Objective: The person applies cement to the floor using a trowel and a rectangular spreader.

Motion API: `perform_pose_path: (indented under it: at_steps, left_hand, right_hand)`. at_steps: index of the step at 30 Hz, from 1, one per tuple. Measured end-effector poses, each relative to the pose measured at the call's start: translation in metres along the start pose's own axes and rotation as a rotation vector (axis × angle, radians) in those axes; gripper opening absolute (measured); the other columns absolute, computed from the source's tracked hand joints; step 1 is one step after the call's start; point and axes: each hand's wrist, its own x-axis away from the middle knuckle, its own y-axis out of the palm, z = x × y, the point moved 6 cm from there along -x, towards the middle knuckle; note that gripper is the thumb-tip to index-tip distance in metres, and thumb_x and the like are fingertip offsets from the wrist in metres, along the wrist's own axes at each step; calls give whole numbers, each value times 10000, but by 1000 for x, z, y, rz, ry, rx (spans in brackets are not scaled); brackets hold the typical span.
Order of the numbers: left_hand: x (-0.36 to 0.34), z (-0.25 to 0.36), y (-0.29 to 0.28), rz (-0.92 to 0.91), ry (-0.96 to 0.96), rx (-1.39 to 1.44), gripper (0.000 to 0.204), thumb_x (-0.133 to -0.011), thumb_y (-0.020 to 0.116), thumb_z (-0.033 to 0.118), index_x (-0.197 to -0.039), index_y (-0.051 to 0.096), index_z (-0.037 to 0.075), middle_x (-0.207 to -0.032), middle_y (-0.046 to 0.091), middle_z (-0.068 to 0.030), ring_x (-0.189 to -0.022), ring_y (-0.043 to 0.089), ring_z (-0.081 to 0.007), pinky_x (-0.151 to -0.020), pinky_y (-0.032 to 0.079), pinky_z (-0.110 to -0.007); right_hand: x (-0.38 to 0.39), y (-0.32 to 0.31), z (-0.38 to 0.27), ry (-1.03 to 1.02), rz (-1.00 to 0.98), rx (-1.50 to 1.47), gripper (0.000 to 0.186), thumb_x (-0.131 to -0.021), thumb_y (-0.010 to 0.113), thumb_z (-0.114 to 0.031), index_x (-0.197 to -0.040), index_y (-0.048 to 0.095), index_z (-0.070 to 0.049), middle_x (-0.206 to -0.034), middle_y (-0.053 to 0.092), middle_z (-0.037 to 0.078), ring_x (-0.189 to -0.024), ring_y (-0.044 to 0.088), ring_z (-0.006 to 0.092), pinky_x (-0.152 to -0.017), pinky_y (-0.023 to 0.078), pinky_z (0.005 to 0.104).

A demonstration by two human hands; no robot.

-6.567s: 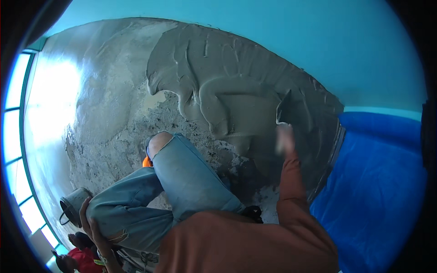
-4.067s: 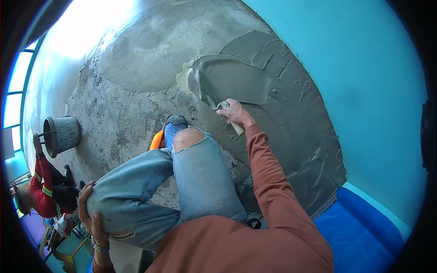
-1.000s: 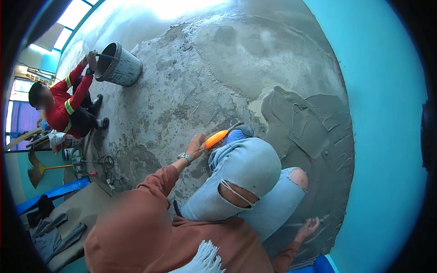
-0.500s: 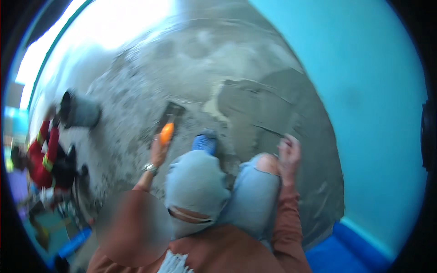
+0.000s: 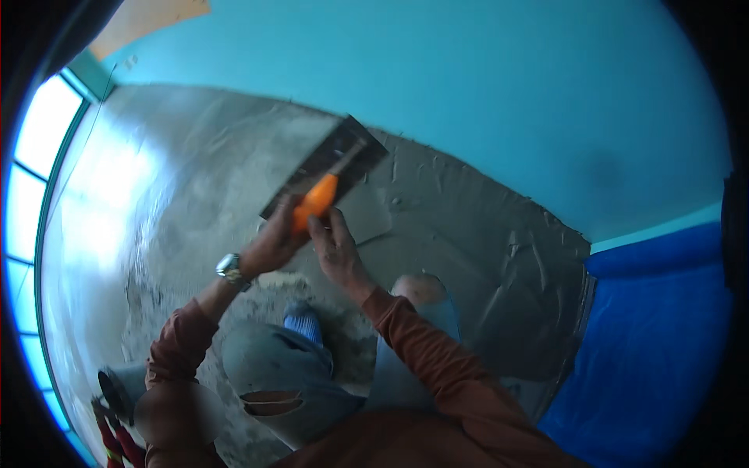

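A rectangular steel finishing trowel with an orange handle is held up above the floor, its blade tilted. My left hand, with a watch on the wrist, is wrapped round the near end of the handle. From the right, my right hand meets the same handle, thumb and forefinger against its near end; its other fingers are partly hidden. Beneath both hands spreads wet grey mortar, smooth in places and ridged toward the wall. My knees are bent over a rougher patch of floor.
A turquoise wall borders the mortar at the far side and right. Blue sheeting covers the floor at the right. At lower left lies a tipped bucket beside another person's red sleeves. Bright window panes line the left.
My view has turned toward the wall. The trowel has risen from the floor and come forward in my left hand. My right hand has moved from beside my knee to the trowel's handle.
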Motion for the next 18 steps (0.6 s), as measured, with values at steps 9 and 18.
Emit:
perform_pose_path:
  at_steps: [9,18]
  left_hand:
    - [-154,97,135,-307,481,-311,614,-909,791,181,-1411,491,-8,-1378,561,-250,-1287,511,-438,-1074,451,-528]
    - [-333,386,90,47,594,-906,766,-1080,477,575,-1696,180,230,-1777,-14,-127,-1625,42,-373,-1281,93,-656]
  right_hand:
    - [17,-215,-32,14,694,-303,510,-1049,643,-356,-1406,497,-23,-1199,615,98,-1073,617,194,-916,523,358]
    - [235,-448,-10,326,1040,745,580,-957,745,-344,-1377,506,-25,-1062,661,67,-866,663,171,-762,551,339]
